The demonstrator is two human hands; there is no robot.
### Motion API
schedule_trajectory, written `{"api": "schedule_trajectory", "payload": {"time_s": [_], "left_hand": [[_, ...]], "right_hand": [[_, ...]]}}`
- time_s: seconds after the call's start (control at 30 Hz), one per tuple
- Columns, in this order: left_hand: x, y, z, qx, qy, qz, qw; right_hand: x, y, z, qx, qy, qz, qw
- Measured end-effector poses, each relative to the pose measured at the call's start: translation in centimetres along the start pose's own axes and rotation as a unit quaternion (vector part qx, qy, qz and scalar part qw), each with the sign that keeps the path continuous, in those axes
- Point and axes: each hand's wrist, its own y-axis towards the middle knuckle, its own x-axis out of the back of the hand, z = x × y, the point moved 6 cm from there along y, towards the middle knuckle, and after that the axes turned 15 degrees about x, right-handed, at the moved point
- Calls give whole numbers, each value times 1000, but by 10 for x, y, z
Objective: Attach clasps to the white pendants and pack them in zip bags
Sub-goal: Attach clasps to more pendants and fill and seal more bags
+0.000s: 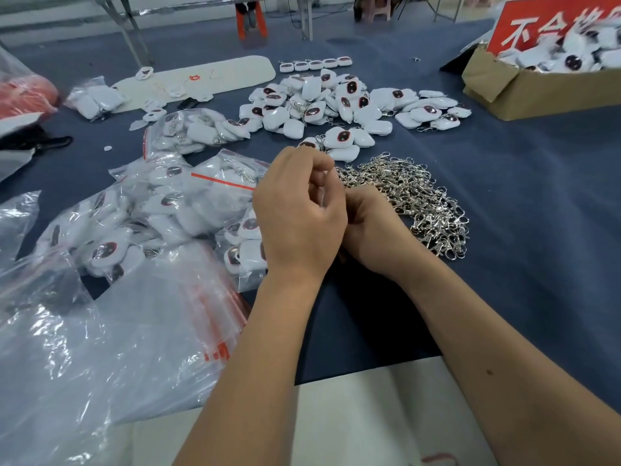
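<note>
At frame centre, left hand [299, 213] and right hand [373, 227] curl together, grip contents hidden; clasp-fitting step judged underway beside the clasps [410, 196], bagging next.

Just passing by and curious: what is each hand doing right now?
Left hand: fingers curled, pinching something small; what it is cannot be told.
Right hand: curled beside the clasp pile; its grip is hidden.
</note>
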Motion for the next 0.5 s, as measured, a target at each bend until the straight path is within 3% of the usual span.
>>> {"api": "schedule_trajectory", "payload": {"time_s": [0.1, 0.2, 0.27, 0.33, 0.43, 0.5], "left_hand": [[2, 2, 4, 19, -24, -13, 999], [2, 3, 6, 38, -32, -15, 999], [0, 2, 4, 37, -29, -12, 999], [-2, 2, 5, 46, -16, 4, 999], [-22, 0, 14, 65, 93, 126, 986], [-35, -9, 14, 23, 204, 190, 960]], "right_hand": [[12, 0, 2, 27, -40, -78, 996], [7, 3, -2, 23, -126, -59, 990], [2, 2, 0, 25, -98, -53, 993], [8, 2, 9, 49, -107, -111, 987], [39, 15, 14, 30, -266, -257, 929], [50, 38, 10, -9, -377, -227, 898]]}}
